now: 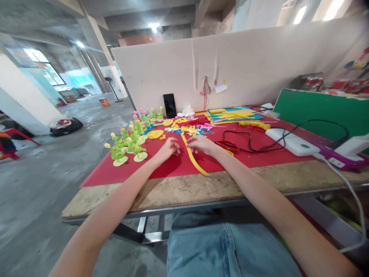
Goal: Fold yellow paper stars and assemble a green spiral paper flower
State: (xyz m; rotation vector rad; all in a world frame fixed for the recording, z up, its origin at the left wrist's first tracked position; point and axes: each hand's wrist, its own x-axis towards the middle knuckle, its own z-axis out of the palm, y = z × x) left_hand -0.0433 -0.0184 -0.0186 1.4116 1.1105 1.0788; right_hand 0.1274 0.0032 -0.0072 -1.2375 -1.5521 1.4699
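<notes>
A long, narrow yellow strip (196, 163) runs from a pile of cut scraps (190, 129) toward the front edge of the red table cover (161, 169). My left hand (168, 149) is left of the strip, its fingers loosely bent and apart, with nothing visible in them. From the right, my right hand (203, 145) reaches over the strip's upper part. Its fingertips are loosely spread beside or on the strip; contact is unclear. Beyond my left hand lie yellow discs (155, 134) and small yellow pieces (163, 137). Red-handled scissors (229, 146) lie partly behind my right wrist.
Small green craft plants on round bases (140, 156) stand at the left. A black phone (170, 105) leans on the white partition (167, 73). Right are coloured sheets (230, 114), a yellow-handled tool (255, 124), black cable (250, 144) and a white power strip (291, 142).
</notes>
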